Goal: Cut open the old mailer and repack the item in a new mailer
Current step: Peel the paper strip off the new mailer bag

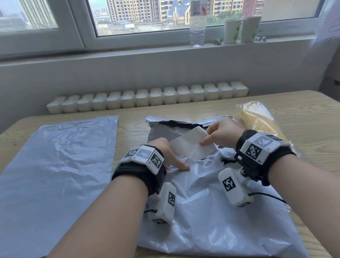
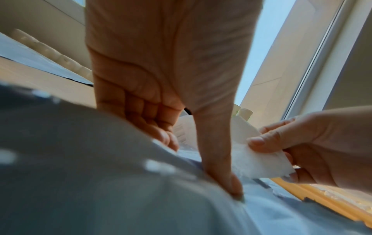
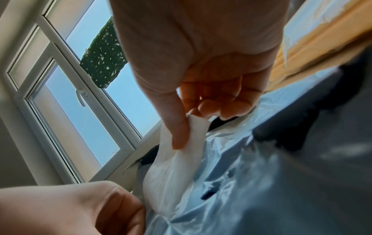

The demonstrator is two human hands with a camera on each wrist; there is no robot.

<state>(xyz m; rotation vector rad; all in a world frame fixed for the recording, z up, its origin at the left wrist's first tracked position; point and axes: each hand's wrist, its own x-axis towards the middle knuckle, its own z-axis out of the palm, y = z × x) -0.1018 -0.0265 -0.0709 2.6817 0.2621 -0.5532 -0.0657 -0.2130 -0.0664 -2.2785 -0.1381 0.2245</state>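
The crumpled grey old mailer point(image 1: 209, 218) lies in front of me, its far end torn open and showing a black lining. My right hand point(image 1: 211, 137) pinches a white, soft-looking flat item point(image 1: 191, 145) between thumb and fingers and holds it tilted above the opening. The right wrist view shows the white item point(image 3: 173, 171) hanging from that pinch, its lower end still at the mailer point(image 3: 281, 190). My left hand point(image 1: 176, 161) holds the mailer down near the opening, thumb pressed on the plastic point(image 2: 100, 174) and fingers curled. The new mailer point(image 1: 52, 180) lies flat and smooth at the left.
A long yellow pack in clear wrap point(image 1: 261, 121) lies on the wooden table point(image 1: 319, 126) right of the old mailer. A white radiator point(image 1: 146, 98) runs behind the table's far edge. A water bottle point(image 1: 197, 17) and two paper cups point(image 1: 232, 30) stand on the windowsill.
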